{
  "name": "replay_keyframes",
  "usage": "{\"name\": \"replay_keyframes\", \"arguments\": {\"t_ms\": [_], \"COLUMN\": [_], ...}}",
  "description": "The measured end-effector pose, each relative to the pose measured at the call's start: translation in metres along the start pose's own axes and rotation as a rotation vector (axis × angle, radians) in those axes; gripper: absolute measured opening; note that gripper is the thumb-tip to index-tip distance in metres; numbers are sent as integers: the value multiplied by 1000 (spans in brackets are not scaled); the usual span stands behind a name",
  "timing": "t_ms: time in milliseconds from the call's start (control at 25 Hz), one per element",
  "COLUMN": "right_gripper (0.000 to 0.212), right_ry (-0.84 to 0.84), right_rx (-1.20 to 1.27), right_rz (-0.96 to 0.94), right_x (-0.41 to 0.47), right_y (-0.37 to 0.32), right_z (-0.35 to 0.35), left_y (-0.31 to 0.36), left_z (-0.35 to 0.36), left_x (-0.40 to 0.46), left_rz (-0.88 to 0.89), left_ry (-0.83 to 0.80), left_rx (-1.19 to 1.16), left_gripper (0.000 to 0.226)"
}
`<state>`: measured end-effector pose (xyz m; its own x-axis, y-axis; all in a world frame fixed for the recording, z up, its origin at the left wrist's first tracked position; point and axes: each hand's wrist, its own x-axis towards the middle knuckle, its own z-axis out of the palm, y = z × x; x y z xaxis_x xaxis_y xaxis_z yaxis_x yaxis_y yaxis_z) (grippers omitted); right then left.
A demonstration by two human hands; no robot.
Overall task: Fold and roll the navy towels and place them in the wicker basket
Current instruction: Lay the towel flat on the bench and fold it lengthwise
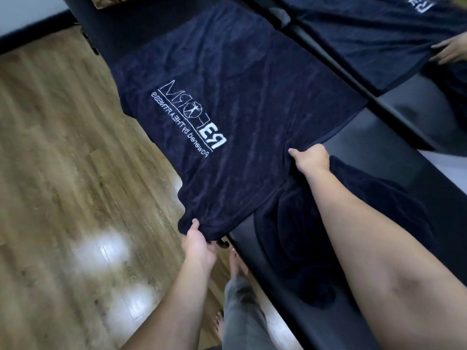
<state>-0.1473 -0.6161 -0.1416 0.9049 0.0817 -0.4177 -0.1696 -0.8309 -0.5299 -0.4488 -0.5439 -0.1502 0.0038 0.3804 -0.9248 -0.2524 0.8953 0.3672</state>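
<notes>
Navy towel [235, 97] lay spread on the black bench [394, 137], long axis running from the person away to the far end, white logo [189, 117] face up near the left edge. Left side of the towel hung over the bench edge above the wood floor [63, 160], w/ open floor all along that side. On the right a mirror [379, 34] ran along the bench, its dark bottom rail just past the towel's right edge; little room there.

Left hand [198, 245] pinched the near left corner, thumb on top, corner lifted off the bench edge. Right hand [309, 159] gripped the near right corner, fingers curled under the hem.

A 2nd navy towel [328, 238] lay bunched on the bench under the right forearm, just beside the spread one. Towels counted: 2, plus a reflection. Basket not seen.
</notes>
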Motion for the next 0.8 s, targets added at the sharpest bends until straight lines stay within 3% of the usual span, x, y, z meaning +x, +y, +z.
{"name": "replay_keyframes", "arguments": {"t_ms": [200,320,480,600,800], "right_gripper": [29,12,28,43,33], "right_ry": [-1,61,-14,-77,125], "right_rx": [163,506,1020,951,970], "right_rz": [69,157,401,443,378], "right_x": [20,14,16,27,40], "right_y": [-22,-15,-7,-14,4], "right_z": [5,8,-11,-25,-44], "left_y": [16,17,11,8,22], "left_z": [-16,-22,-35,-44,-50], "left_x": [5,1,1,3,11], "left_rz": [174,320,191,140,302], "left_ry": [126,263,278,234,254], "left_rx": [-152,-131,-99,-77,-56], "left_gripper": [34,26,29,22,30]}}
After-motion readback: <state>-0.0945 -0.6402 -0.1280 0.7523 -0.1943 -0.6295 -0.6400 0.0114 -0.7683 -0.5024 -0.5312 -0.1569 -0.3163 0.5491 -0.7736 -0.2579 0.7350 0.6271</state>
